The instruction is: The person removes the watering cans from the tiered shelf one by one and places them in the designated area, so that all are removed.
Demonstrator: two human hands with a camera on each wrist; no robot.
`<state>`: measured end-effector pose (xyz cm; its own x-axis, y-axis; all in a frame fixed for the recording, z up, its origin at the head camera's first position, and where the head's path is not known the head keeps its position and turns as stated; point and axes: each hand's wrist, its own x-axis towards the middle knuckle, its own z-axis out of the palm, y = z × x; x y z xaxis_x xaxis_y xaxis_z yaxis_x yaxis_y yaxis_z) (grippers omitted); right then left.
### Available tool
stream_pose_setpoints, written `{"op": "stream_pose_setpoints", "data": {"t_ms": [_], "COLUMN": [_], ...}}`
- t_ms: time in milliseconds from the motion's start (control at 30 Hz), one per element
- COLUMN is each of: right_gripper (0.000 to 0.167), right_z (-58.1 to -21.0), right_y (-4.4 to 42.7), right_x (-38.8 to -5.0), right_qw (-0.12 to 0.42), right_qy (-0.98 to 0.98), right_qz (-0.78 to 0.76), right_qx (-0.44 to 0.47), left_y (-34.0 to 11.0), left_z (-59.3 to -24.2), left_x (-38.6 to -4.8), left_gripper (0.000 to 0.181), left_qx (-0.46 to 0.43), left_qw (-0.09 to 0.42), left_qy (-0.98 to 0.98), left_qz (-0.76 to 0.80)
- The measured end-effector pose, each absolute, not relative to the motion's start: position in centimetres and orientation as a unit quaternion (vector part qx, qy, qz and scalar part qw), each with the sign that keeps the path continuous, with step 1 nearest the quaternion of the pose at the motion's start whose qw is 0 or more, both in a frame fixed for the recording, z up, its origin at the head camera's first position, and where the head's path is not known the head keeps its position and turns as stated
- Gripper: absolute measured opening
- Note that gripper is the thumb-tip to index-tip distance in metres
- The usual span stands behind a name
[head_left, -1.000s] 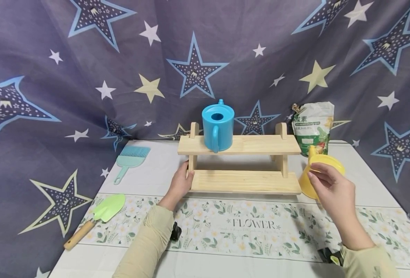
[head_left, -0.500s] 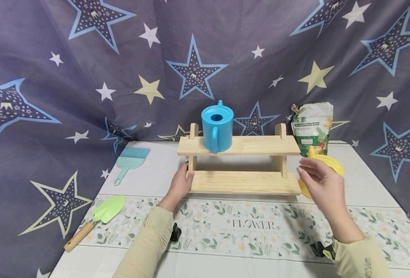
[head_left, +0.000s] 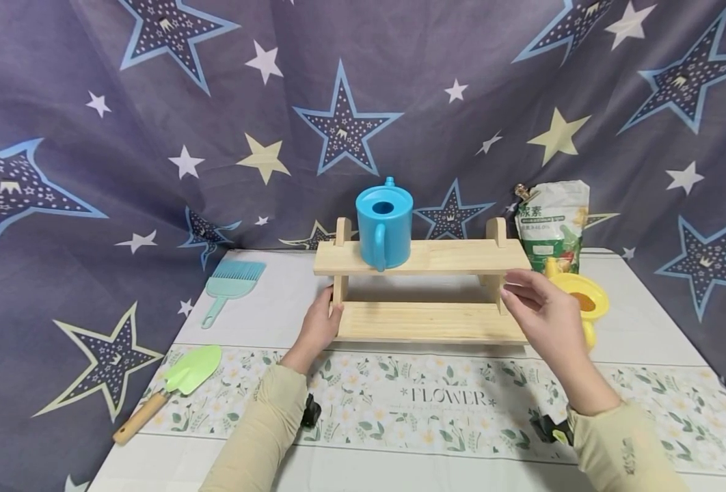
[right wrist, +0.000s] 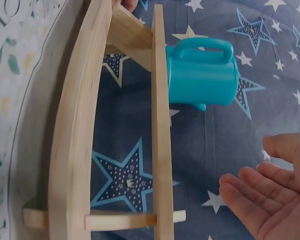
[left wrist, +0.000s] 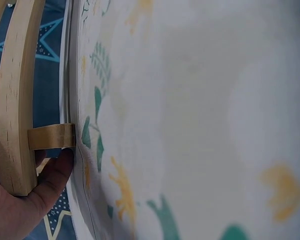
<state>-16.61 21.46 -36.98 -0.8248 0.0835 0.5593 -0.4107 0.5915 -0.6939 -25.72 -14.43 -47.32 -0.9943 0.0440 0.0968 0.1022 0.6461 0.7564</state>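
Observation:
A two-tier wooden plant stand stands in the middle of the table, with a blue watering can upright on its upper board. My left hand grips the stand's lower left end; in the left wrist view, that hand wraps the board's end beside the foot. At the stand's right end is my right hand, holding nothing. The right wrist view shows this hand with its fingers loosely extended, apart from the boards. Just behind it stands a yellow watering can, partly hidden by the hand.
A white-and-green bag stands at the back right. To the left lie a turquoise brush and a green trowel with a wooden handle. A star-patterned curtain hangs behind the table.
My right hand has moved left, from in front of the yellow watering can to the stand's right end, uncovering the can's opening and handle. My left hand stays at the left end.

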Motion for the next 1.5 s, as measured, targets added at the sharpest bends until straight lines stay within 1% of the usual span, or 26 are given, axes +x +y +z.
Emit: {"op": "stream_pose_setpoints", "data": {"t_ms": [200,400,667,1000,1133,1500], "right_gripper": [0.032,0.033,0.036,0.038,0.038,0.04], "right_z": [-36.5,-36.0,-35.6,-35.0,-35.0,-35.0], "right_y": [20.2,19.0,17.1,14.3,13.4,10.6], "right_x": [-17.4,-18.1,-18.9,-20.2,-20.7,-21.9], "right_qw": [0.262,0.252,0.201,0.166,0.16,0.169], "right_qy": [-0.841,-0.837,-0.824,-0.817,-0.814,-0.809], "right_qz": [0.456,0.463,0.504,0.524,0.528,0.529], "right_qx": [0.124,0.146,0.163,0.177,0.18,0.193], "left_y": [-14.5,-14.5,-14.5,-14.3,-14.3,-14.3], "left_z": [-47.4,-47.5,-47.4,-47.3,-47.3,-47.2], "left_x": [-25.8,-25.9,-25.9,-25.8,-25.8,-25.6], "left_gripper": [0.047,0.047,0.046,0.047,0.047,0.048], "left_qx": [-0.043,-0.044,-0.041,-0.04,-0.04,-0.037], "left_qw": [0.04,0.04,0.034,0.034,0.031,0.026], "left_qy": [-0.908,-0.909,-0.909,-0.911,-0.912,-0.913], "left_qz": [-0.414,-0.413,-0.413,-0.408,-0.406,-0.406]}}
